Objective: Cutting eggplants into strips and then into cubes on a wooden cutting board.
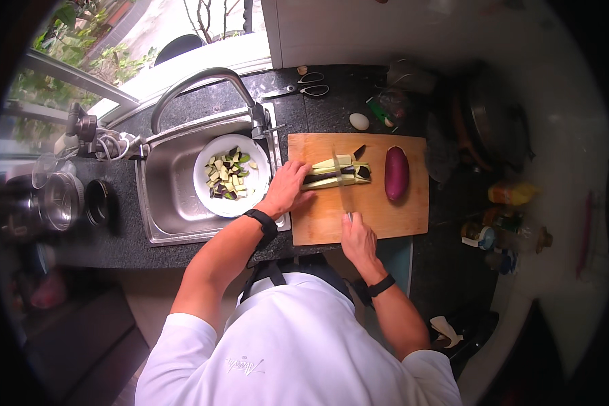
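Note:
My right hand (359,237) grips the handle of a kitchen knife (344,190). Its blade lies across several long eggplant strips (327,176) on a wooden cutting board (325,223). At the strips' left ends my left hand (288,188) presses them down, fingers resting on them. Short cut pieces (363,172) sit just right of the blade, and a dark scrap of peel (359,151) lies above them. A whole purple eggplant (397,175) rests on the board's right side. Left of my left hand, a white bowl (256,195) holds eggplant cubes (224,172).
The bowl stands in a steel sink (170,203) under a curved faucet (203,73). Behind the board are scissors (297,90), an egg (359,122) and a green-handled tool (378,111). Glass jars (61,200) stand far left. Bottles (487,236) and a pan (492,122) are at right.

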{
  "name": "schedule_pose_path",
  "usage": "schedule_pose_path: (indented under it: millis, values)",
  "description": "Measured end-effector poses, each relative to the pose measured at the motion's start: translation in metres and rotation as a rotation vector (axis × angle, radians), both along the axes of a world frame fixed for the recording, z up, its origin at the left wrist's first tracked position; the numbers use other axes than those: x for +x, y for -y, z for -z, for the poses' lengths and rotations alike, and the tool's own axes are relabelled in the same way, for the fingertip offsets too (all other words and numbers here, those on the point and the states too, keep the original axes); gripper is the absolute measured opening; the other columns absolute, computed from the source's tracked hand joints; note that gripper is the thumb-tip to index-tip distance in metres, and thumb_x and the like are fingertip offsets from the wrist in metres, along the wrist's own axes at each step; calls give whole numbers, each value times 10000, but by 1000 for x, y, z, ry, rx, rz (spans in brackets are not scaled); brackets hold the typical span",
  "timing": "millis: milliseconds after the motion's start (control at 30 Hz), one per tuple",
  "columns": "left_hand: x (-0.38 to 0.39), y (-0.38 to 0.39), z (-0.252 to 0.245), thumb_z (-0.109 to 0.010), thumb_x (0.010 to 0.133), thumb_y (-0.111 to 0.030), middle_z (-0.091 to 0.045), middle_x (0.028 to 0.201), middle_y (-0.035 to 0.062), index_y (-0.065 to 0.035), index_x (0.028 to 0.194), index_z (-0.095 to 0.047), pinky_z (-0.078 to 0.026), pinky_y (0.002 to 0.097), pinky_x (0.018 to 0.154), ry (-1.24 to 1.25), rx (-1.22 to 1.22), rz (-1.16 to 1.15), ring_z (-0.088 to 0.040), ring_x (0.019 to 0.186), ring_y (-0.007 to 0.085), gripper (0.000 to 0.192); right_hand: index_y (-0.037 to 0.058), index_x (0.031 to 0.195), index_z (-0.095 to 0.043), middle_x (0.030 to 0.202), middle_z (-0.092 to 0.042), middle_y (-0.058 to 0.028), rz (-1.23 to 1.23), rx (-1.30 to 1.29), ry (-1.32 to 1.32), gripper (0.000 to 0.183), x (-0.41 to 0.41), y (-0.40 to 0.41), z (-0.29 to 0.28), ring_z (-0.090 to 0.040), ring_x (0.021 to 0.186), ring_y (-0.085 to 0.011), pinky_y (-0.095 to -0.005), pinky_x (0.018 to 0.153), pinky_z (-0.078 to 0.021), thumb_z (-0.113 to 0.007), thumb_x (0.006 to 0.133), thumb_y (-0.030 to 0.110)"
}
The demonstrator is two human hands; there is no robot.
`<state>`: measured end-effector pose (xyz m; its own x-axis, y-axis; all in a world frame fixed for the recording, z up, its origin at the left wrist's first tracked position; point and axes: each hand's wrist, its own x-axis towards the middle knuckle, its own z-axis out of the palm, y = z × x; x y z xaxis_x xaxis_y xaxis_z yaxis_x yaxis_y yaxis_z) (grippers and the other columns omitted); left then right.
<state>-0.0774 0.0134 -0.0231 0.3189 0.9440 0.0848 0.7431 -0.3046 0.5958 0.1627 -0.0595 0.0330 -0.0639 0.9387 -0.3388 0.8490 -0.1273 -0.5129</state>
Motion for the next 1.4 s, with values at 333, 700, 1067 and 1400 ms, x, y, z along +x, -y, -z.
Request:
schedule_pose_path:
  millis: [333,700,1067,1400]
  values:
    - [10,8,5,-771,819,-143,-592,1119,142,-39,1247,-582,-475,433,908,-12,19,-65,-552,1059,349,479,-9,1006,-563,824,-678,-321,-113,-163,74,414,-12,22,26,-664,809,-522,-610,752,-507,-444,1067,383]
    - [16,6,13,-667,902,-134,-563,1094,141,-58,1239,-549,-519,460,866,-101,-143,-114,-578,1065,360,366,-28,1023,-585,880,-698,-325,-181,-251,94,432,-17,-5,-1,-691,863,-503,-588,797,-531,-468,1051,387]
    - [22,12,11,-494,915,-45,-551,1092,176,-33,1182,-536,-512,494,872,-11,-178,-150,-579,1040,401,271,-8,1029,-581,900,-705,-313,-98,-155,57,423,-19,12,57,-689,860,-501,-596,807,-523,-468,1049,399]
    - [36,25,-16,-763,769,-156,-541,1143,223,1,1279,-522,-524,479,917,-29,-299,-221,-565,1110,402,585,5,1050,-588,913,-706,-307,-93,-165,32,425,-9,7,55,-686,876,-501,-587,810,-520,-480,1040,416]
